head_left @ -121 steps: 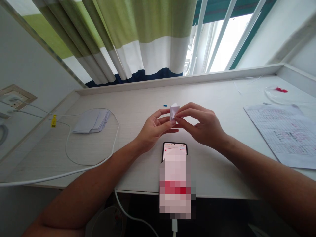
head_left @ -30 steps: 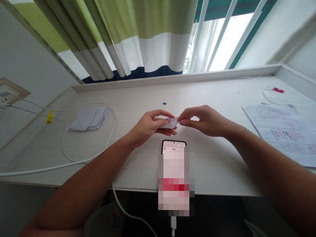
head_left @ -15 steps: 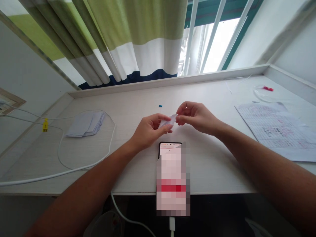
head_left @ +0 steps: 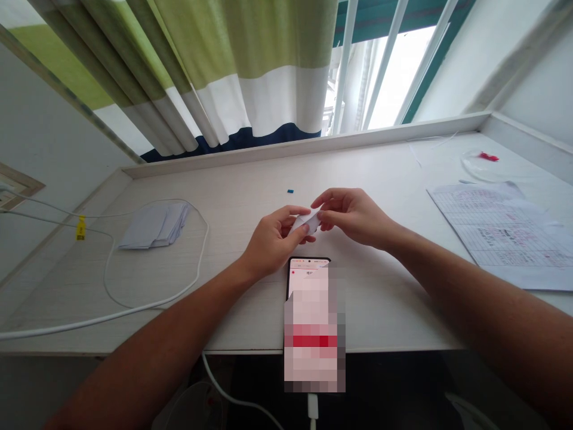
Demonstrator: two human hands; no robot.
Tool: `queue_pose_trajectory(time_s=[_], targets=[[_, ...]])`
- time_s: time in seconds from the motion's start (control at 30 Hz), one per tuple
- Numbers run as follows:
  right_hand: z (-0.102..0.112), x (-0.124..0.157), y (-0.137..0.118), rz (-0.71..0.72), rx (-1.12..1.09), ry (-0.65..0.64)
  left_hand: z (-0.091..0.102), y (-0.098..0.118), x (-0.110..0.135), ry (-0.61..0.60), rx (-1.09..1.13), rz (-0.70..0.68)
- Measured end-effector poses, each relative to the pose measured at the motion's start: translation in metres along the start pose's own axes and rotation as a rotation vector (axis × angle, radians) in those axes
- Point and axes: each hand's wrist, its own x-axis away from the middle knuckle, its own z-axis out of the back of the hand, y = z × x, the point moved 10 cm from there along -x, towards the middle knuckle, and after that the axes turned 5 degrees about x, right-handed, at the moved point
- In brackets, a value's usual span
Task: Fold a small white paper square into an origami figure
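A small folded piece of white paper (head_left: 308,221) is held between my two hands above the desk. My left hand (head_left: 278,233) pinches its left part between thumb and fingers. The thumb and fingers of my right hand (head_left: 348,214) are closed on its right end. Just below the hands lies a phone (head_left: 308,263), its screen lit and mostly blurred out, with a white cable plugged into its lower end. A tiny blue piece (head_left: 290,191) rests on the desk beyond my hands.
A stack of white paper (head_left: 150,226) lies at the left, ringed by a white cable (head_left: 208,230) with a yellow tag (head_left: 80,228). Printed sheets (head_left: 487,233) lie at the right, below a clear bag with a red piece (head_left: 489,157). A curtain (head_left: 268,60) hangs behind the desk (head_left: 242,185).
My right hand has moved slightly left and its fingers have come onto the paper's end. The paper has turned a little. My left hand stays nearly in place.
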Motion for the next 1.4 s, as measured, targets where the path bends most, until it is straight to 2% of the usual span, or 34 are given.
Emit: queue_pose_trajectory(time_s=[0.13, 0.23, 0.33, 0.5, 0.63, 0.8, 0.9, 0.97, 1.03, 1.13, 1.27, 1.4], targets=[[0.002, -0.001, 0.014, -0.108, -0.039, 0.055, 0.001, -0.006, 0.000, 0.032, 0.033, 0.080], [0.004, -0.002, 0.016, -0.109, -0.039, 0.078, 0.001, -0.008, 0.000, 0.045, 0.064, 0.107], [0.005, -0.001, 0.006, 0.006, -0.009, 0.077, 0.004, -0.007, -0.001, 0.064, 0.079, 0.103], [0.000, 0.006, -0.025, 0.279, 0.216, 0.010, 0.012, -0.002, -0.002, 0.114, 0.138, 0.090], [0.000, 0.008, -0.029, 0.341, 0.215, -0.031, 0.013, 0.003, -0.001, 0.109, 0.207, 0.079], [0.010, 0.003, -0.023, 0.295, 0.168, 0.017, 0.014, 0.005, -0.002, 0.110, 0.228, 0.060], [0.019, 0.000, -0.013, 0.190, 0.066, 0.078, 0.013, 0.008, -0.001, 0.117, 0.214, 0.032], [0.014, -0.002, -0.001, 0.072, -0.078, 0.036, 0.013, 0.009, -0.001, 0.135, 0.200, 0.009], [-0.003, -0.002, 0.006, -0.003, -0.187, -0.100, 0.013, 0.010, 0.000, 0.148, 0.185, -0.018], [-0.019, 0.001, 0.003, 0.013, -0.227, -0.225, 0.013, 0.012, 0.001, 0.157, 0.147, -0.071], [-0.021, 0.001, 0.002, 0.027, -0.258, -0.194, 0.012, 0.012, 0.002, 0.133, 0.130, -0.092], [-0.016, 0.000, 0.001, 0.053, -0.227, -0.111, 0.007, 0.006, 0.002, 0.089, 0.176, -0.016]])
